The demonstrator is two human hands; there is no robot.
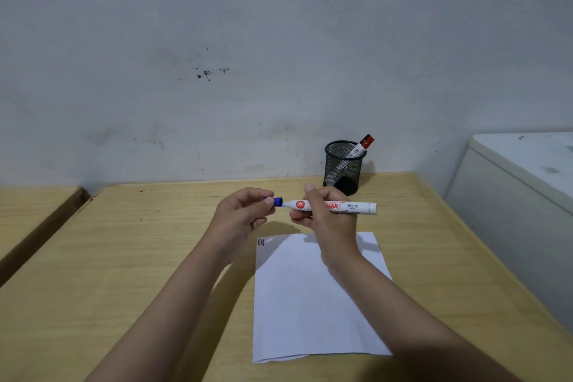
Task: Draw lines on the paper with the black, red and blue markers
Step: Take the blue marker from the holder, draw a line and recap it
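blue marker (333, 207) sits level above the far edge of the paper (313, 298), my right hand (328, 214) wrapped around its white barrel and my left hand (245, 211) pinching the blue cap (278, 201) at the tip. whether the cap is coming off or going on, i can't quite tell. i'd keep barrel and cap in one straight line and move the cap without wobble, tip held away from the skin.
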